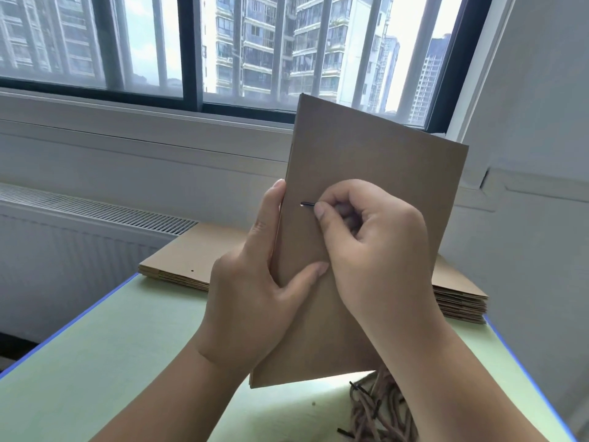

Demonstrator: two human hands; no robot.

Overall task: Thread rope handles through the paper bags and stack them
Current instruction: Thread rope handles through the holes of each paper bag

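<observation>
Threading is in hand: left hand grips the paper bag by its edge, right hand pinches the rope tip at what looks like its hole, which next needs pushing straight through.

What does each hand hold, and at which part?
Left hand grips the paper bag by its left edge; right hand pinches the rope's black tip.

The left hand grips a flat paper bag upright above the surface while the right hand pinches a rope's black tip at its hole.
</observation>
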